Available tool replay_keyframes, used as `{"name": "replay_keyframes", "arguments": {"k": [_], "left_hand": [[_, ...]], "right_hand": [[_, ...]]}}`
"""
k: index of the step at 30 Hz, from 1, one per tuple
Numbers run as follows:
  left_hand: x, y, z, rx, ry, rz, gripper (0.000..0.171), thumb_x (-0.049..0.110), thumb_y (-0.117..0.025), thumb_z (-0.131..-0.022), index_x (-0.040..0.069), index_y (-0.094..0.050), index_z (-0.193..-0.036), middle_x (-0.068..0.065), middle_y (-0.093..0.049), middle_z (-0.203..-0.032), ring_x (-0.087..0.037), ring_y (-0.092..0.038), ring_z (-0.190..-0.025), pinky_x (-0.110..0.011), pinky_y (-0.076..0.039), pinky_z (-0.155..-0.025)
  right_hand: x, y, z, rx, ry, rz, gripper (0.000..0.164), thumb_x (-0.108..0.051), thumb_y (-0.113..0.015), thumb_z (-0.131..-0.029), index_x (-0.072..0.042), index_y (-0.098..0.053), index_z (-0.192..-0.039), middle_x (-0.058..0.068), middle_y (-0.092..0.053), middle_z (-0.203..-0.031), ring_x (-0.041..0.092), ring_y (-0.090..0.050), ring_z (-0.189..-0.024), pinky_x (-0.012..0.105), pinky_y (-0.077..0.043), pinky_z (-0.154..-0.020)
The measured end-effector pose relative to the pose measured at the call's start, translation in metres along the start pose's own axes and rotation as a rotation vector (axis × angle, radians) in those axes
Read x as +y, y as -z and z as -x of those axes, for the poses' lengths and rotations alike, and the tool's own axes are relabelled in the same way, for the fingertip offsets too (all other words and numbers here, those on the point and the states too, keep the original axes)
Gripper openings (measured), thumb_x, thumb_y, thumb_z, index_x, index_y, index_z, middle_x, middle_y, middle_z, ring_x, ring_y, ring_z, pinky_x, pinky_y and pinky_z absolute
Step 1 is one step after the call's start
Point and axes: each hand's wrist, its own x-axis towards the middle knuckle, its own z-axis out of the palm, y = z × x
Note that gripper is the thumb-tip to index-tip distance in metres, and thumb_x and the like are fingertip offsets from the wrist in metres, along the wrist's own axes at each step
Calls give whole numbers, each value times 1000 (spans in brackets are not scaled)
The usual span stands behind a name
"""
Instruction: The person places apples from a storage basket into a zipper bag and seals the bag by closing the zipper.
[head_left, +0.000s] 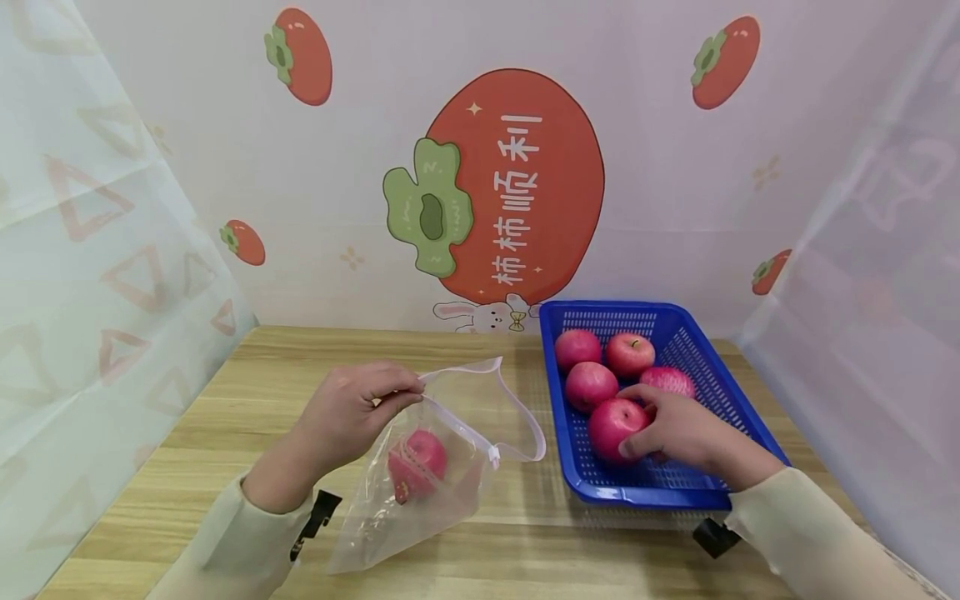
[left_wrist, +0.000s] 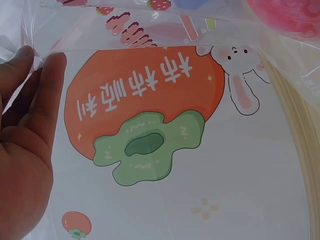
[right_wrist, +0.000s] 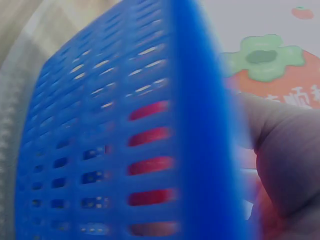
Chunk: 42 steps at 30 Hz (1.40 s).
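Observation:
My left hand [head_left: 347, 410] pinches the edge of a clear zip bag [head_left: 375, 529] between thumb and fingers, and the bag's mouth gapes to the right. Inside the bag lies one red apple [head_left: 426, 457]. In the left wrist view, thumb and fingers of the left hand [left_wrist: 31, 125] meet at the bag's printed film [left_wrist: 165, 35]. Over at the right, my right hand [head_left: 688, 433] reaches into a blue basket [head_left: 561, 417] and grips a red apple [head_left: 611, 429] at its near end. The basket's slotted wall [right_wrist: 107, 125] hides most of that apple in the right wrist view.
Several other apples share the basket, among them one with a stem [head_left: 630, 355] and a streaked one [head_left: 675, 382]. A white slider [head_left: 493, 455] sits on the bag's zip. Behind the wooden table [head_left: 277, 367] stands a printed backdrop [head_left: 645, 200], with pale sheets at both sides.

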Motion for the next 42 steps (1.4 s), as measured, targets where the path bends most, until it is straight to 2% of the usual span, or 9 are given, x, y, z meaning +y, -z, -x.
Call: {"name": "replay_keyframes", "arguments": {"k": [4, 10, 19, 24, 30, 35, 42], "left_hand": [[0, 0, 0, -3, 2, -3, 19, -2, -79, -80, 13, -75, -91, 5, -72, -89, -7, -66, -77, -23, -54, -66], [1, 0, 0, -5, 12, 0, 19, -2, -80, -80, 13, -75, -91, 5, -72, -89, -6, -66, -78, -21, -53, -67], [1, -1, -1, 9, -6, 14, 21, -4, -80, -79, 13, -75, -91, 5, -72, -88, -7, -65, -76, -21, -53, -65], [1, -1, 0, 3, -9, 21, 17, -1, -79, -82, 12, -75, -92, 5, -72, -89, -7, -65, -77, -22, -53, -66], [2, -1, 1, -11, 0, 30, 9, 4, -77, -87, 11, -75, -92, 3, -72, -89, -8, -65, -77, -22, -53, -66], [3, -1, 1, -11, 2, 20, 19, -3, -79, -80, 12, -75, -92, 4, -72, -90, -7, -65, -77, -21, -53, -65], [4, -1, 0, -8, 3, 13, 20, -3, -80, -79, 12, -75, -92, 4, -71, -90, -7, -65, -76, -20, -52, -65]], "right_hand": [[-4, 8, 7, 10, 8, -50, 82, -27, -87, -76, -8, -44, -144, 18, -54, -126, 34, -54, -105, 42, -57, -71], [-16, 17, 13, 36, 57, -134, 82, -25, -86, -78, -11, -43, -146, 19, -54, -124, 35, -53, -104, 45, -56, -72], [-33, 19, 18, 71, 65, -140, 95, -33, -88, -75, -20, -36, -154, 23, -47, -134, 39, -50, -110, 44, -56, -75], [-43, 14, 19, 77, 138, -134, 90, -30, -86, -77, -18, -38, -153, 22, -46, -137, 43, -44, -122, 45, -56, -76], [-55, 2, 18, 97, 211, -119, 78, -28, -86, -78, -17, -47, -144, 19, -48, -134, 41, -47, -120, 43, -56, -79], [-69, -10, 19, 95, 225, -146, 78, -30, -86, -77, -19, -48, -144, 18, -48, -136, 40, -47, -121, 45, -55, -82], [-90, -29, 18, 79, 205, -143, 80, -34, -88, -75, -24, -50, -144, 16, -54, -131, 38, -50, -119, 45, -57, -79]]}}
